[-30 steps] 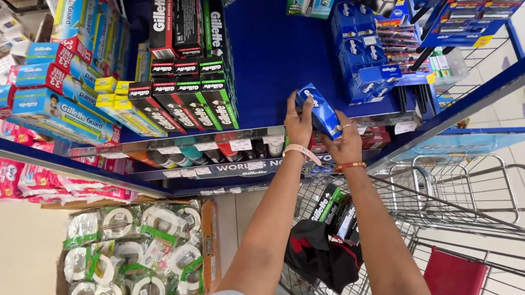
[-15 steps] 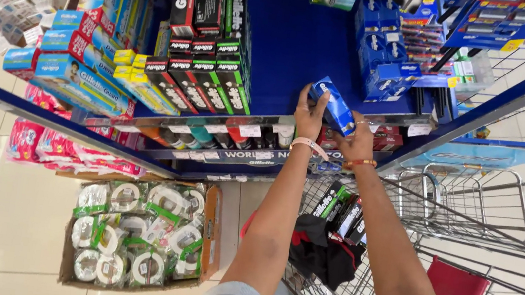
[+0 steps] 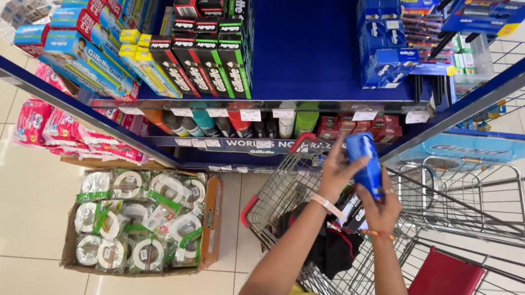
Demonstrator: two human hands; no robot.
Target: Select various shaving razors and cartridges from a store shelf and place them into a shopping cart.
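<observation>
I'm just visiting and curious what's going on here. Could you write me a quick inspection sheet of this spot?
Surface: pale tiled floor; blue shelf ahead.
Job's things: blue packet, held above the wire cart.
Clutter: cardboard box of wrapped white rolls on the floor; black bag in the cart; boxed goods on the shelves.
Hands: left hand and right hand both grip the blue packet.
Cables: nothing seen.
Surroundings: shop aisle; red seat flap on the cart.
</observation>
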